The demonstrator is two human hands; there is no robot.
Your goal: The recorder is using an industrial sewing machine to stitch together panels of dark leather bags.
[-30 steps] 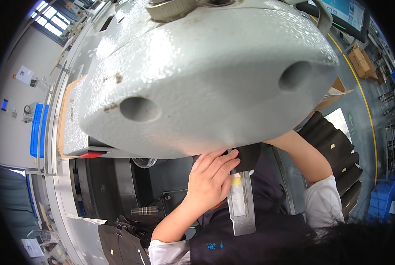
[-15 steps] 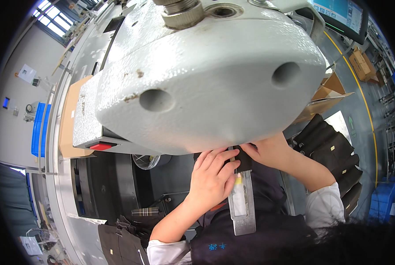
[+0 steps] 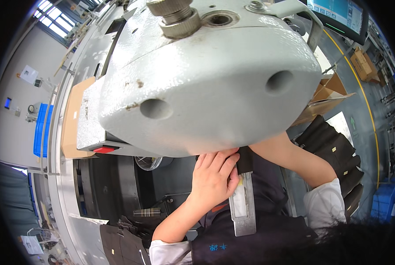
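A narrow metal arm (image 3: 244, 227) reaches toward the near side at the middle, with dark cloth (image 3: 245, 161) over the part close to the machine head (image 3: 215, 97). Along the right spreads the grey floor (image 3: 358, 152), bearing a yellow line (image 3: 373, 115); a brown cardboard box (image 3: 364, 65) stands on it at the far right, and a blue container (image 3: 383, 201) at the near right. Whatever carries the stacked dark garments (image 3: 334, 154), left of that line, is hidden
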